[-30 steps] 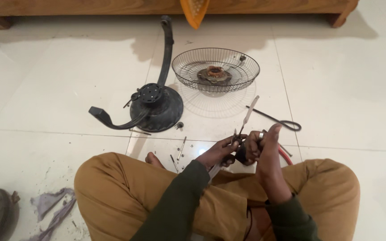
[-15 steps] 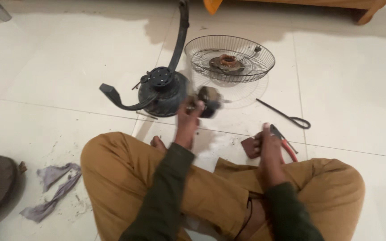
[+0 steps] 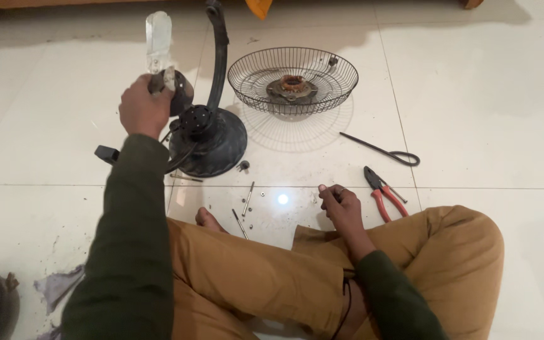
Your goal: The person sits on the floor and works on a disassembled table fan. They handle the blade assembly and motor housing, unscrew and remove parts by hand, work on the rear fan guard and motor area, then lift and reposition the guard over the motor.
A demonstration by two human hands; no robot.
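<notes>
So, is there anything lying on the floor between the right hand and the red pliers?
Nothing visible does. The right hand rests on the tile by the knee, and the red-handled pliers lie just to its right, with only bare floor between them. The loose screws lie on the hand's other side.

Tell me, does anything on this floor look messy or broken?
Yes. Thin metal screws and rods lie scattered on the white tiles beside the round black fan base, and the wire fan guard lies detached, rusty at its hub. Dark grit speckles the floor at left.
</notes>
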